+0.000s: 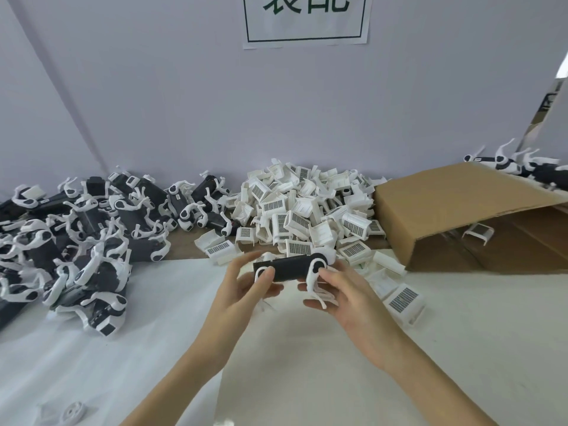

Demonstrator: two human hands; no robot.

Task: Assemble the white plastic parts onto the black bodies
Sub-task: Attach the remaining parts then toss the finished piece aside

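Above the table (307,364), a black body (289,267) is gripped by both curled hands, left hand (246,287) and right hand (341,295); a white part (299,222) from the twelve-o'clock pile is judged needed next.

Wall sign (305,18) cut off by the top edge, black body (287,269) partly hidden behind both hands' fingers, left pile (61,235) runs off the left edge, box (467,210) and far-right assemblies (522,164) clipped at right, small white part (72,412) bottom-left too blurred to tell.
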